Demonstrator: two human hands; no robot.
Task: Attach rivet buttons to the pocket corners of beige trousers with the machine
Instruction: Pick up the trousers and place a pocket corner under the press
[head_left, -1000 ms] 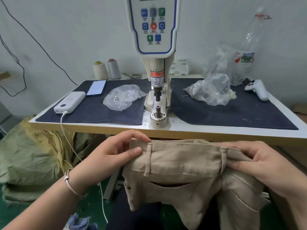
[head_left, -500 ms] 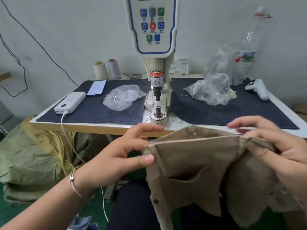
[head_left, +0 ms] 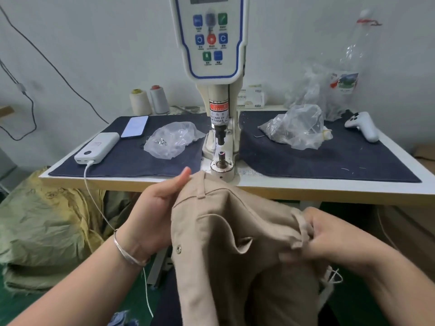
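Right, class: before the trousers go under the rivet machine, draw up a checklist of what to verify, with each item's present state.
1. Both hands grip the trousers: left hand, right hand: ok.
2. Lower die free of cloth and fingers: ok.
3. Pocket corner on the die: not ok, the cloth sits short of it.
4. Rivet loaded on the die: cannot tell.
5. Rivet bag beside the machine: ok.

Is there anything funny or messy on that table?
A white game controller lies at the table's far right corner, odd beside a rivet machine. A few small metal pieces sit loose beside the clear plastic bag. Nothing looks broken.
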